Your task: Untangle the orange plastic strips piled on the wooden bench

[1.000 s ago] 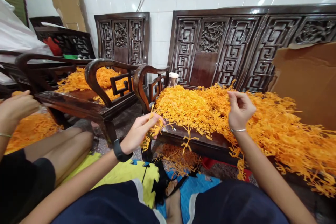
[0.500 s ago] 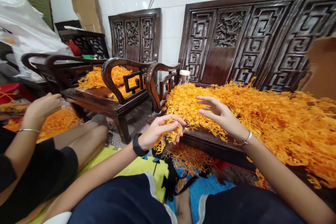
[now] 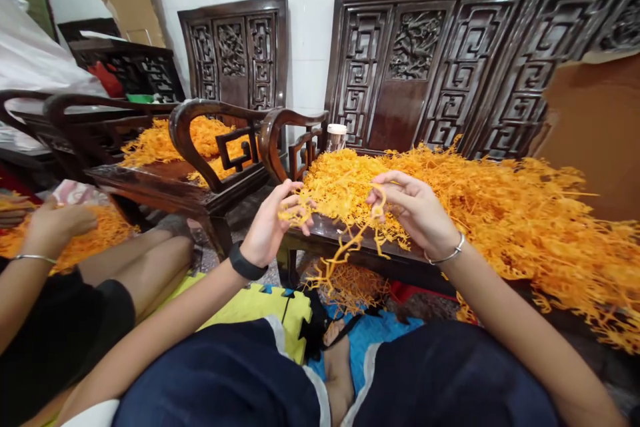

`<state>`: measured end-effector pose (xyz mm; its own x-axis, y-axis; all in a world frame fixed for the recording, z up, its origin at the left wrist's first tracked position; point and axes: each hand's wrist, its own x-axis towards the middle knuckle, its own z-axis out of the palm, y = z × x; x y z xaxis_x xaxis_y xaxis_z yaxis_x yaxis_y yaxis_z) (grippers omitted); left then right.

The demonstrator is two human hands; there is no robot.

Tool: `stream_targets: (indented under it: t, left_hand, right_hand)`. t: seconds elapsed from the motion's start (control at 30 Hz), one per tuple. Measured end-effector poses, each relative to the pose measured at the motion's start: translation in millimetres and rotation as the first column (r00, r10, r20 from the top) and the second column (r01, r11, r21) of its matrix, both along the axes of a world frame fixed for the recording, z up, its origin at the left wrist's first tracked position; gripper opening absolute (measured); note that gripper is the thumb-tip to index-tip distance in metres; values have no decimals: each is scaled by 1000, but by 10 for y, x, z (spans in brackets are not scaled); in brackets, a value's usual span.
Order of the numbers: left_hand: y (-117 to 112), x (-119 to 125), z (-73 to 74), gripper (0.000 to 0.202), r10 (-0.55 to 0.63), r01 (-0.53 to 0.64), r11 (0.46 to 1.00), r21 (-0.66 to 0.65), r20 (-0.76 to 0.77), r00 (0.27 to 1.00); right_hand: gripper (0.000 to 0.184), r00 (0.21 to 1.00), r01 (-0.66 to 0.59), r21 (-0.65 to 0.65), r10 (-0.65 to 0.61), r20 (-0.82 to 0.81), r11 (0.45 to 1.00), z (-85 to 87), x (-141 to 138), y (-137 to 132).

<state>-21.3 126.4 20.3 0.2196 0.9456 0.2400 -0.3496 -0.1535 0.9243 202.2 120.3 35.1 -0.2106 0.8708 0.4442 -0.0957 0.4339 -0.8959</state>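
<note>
My left hand, with a black watch on the wrist, pinches one end of an orange plastic sprig. My right hand, with a silver bangle, grips the same sprig's other end near a small ring. The sprig sags between them in front of the bench edge. Both hands hover just in front of a big heap of orange plastic sprigs covering a dark carved wooden bench.
A carved armchair on the left holds more orange sprigs. A white-lidded jar stands at the bench's back. Another person sits at my left, a hand on an orange pile. Cardboard leans at the right. Foam mats cover the floor.
My right hand came in from the heap and closed on the sprig that my left hand holds. Both hands rose, and the sprig now stretches between them.
</note>
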Motion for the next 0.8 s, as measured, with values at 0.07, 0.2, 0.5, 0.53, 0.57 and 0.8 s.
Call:
stream_targets:
  t: [0.07,0.2,0.5,0.53,0.57,0.8]
  left_hand:
    - [29,-15,12,49,-52,56,997,-62,60,997]
    - [12,4,32,64,-78,81,995,-51,60,995]
    - [-143,58,63,37,-45,94,983,156,-288,957]
    - [-141,56,59,38,-62,101,985,137,-263,963]
    - [-137,54,54,39,-62,91,988,122,-224,973]
    - [-177,37,45,23,-21,55,986,159,-213,977]
  right_hand:
    - [19,999,24,-18,-24,-42,1000,-5,-7,24]
    - [18,985,51,-53,-59,-162,997,-6,-29,35]
    - [17,975,-215,-85,208,-84,973,-66,-80,-50]
    - [17,955,-296,-108,296,-19,949,-88,-106,-73]
    - [17,923,-374,-138,383,45,917,-111,-135,-94]
    - [24,825,-416,-165,447,346,894,-175,-218,-144]
